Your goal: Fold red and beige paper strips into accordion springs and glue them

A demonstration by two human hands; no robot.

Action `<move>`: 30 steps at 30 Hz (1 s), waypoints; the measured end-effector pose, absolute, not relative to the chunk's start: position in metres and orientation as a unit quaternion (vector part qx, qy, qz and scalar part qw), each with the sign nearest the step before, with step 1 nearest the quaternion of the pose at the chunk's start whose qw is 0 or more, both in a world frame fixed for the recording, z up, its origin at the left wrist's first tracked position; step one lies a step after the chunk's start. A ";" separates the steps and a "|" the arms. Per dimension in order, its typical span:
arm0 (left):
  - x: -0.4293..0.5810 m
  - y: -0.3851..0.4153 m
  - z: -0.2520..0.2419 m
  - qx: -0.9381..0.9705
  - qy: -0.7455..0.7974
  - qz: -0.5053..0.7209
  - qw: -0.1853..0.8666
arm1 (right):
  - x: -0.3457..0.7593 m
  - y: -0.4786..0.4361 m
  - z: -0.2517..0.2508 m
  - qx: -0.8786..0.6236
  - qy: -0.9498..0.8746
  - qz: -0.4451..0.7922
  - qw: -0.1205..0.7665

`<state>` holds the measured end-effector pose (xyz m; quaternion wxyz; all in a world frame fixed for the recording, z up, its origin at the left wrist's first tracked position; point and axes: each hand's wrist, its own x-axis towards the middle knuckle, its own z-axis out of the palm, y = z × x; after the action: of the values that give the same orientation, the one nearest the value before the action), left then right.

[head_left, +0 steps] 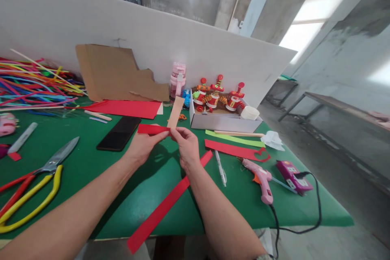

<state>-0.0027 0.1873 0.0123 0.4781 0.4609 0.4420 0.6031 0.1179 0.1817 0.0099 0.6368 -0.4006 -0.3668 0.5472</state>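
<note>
Both hands hold paper strips above the green table, fingers pinched close together. My left hand (142,145) grips a short red paper strip (150,128) that lies level across its fingertips. Beside it, my right hand (188,149) pinches where the red strip meets a beige strip (176,113) that stands up and tilts right. Whether the two are one folded piece, I cannot tell. Another red length (164,210) runs slantwise beneath my right wrist toward the table's front edge; whether it joins the held paper is hidden.
Scissors (53,164) and a black phone (119,133) lie left. A pink glue gun (259,176), corded to a purple box (294,176), rests right near a white pen (220,168). Behind stand a pink bottle (177,79) and a white box (225,122) with red figures.
</note>
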 end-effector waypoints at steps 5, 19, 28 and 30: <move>-0.003 0.188 0.010 0.381 0.421 0.586 0.579 | 0.120 0.186 0.005 -0.388 -0.348 0.569 0.636; -0.006 0.193 0.007 0.342 0.429 0.609 0.573 | 0.121 0.185 0.002 -0.416 -0.406 0.564 0.586; -0.009 0.193 0.002 0.442 0.462 0.551 0.536 | 0.125 0.188 0.004 -0.425 -0.387 0.556 0.600; -0.009 0.194 0.001 0.470 0.459 0.526 0.540 | 0.124 0.189 0.002 -0.424 -0.372 0.556 0.611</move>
<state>-0.0092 0.1936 0.0007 0.5400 0.4704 0.4586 0.5261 0.1242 0.1890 0.0024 0.6106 -0.4244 -0.3716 0.5559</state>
